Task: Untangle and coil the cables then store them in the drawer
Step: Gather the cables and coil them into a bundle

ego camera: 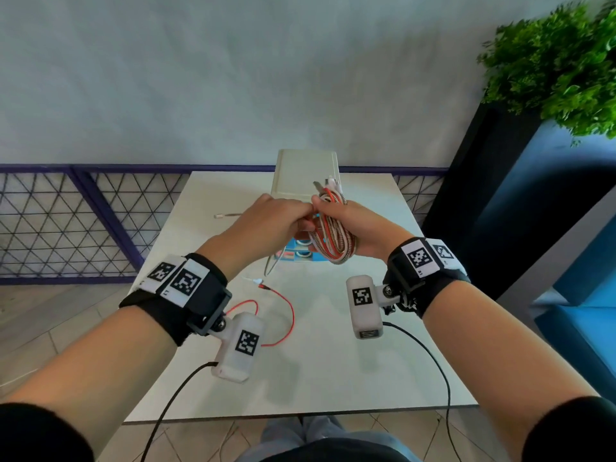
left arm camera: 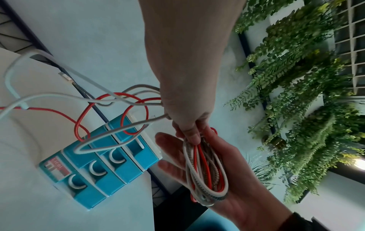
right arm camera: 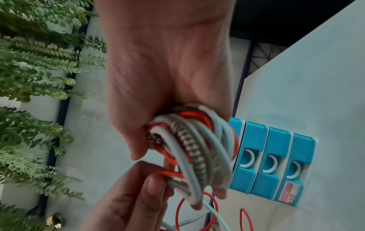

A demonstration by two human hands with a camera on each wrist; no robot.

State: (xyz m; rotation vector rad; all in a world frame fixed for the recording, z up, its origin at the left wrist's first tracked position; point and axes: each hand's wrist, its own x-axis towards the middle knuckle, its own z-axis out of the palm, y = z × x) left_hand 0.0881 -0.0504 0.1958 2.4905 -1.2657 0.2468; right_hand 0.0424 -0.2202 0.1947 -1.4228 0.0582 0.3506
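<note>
Red, white and braided cables [ego camera: 331, 235] are held as one mixed coil in the right hand [ego camera: 350, 225] above the tabletop [ego camera: 333, 361], fingers curled round it, while the loose strands are pinched by the left hand [ego camera: 273, 218]. With the tails [left arm camera: 110, 100] still crossed over the blue drawer box [left arm camera: 102, 168], a knot could be tightened by a hard pull, or the coil could spring apart if the grip is eased.

Looks like an office lounge or cafe-type spot, not a home; plain white table [ego camera: 350, 361] pushed up to a pale wall [ego camera: 233, 78] with a purple-framed mesh panel [ego camera: 66, 221] running along the bottom; tall black planter [ego camera: 480, 195] with leafy greenery [ego camera: 560, 65] on the right, and the wrist views show loads more hanging plants [left arm camera: 300, 96]; blue seating [ego camera: 580, 328] beside the table; light tile floor [ego camera: 43, 321]; a blue drawer box [left arm camera: 102, 164] sits on the table.
</note>
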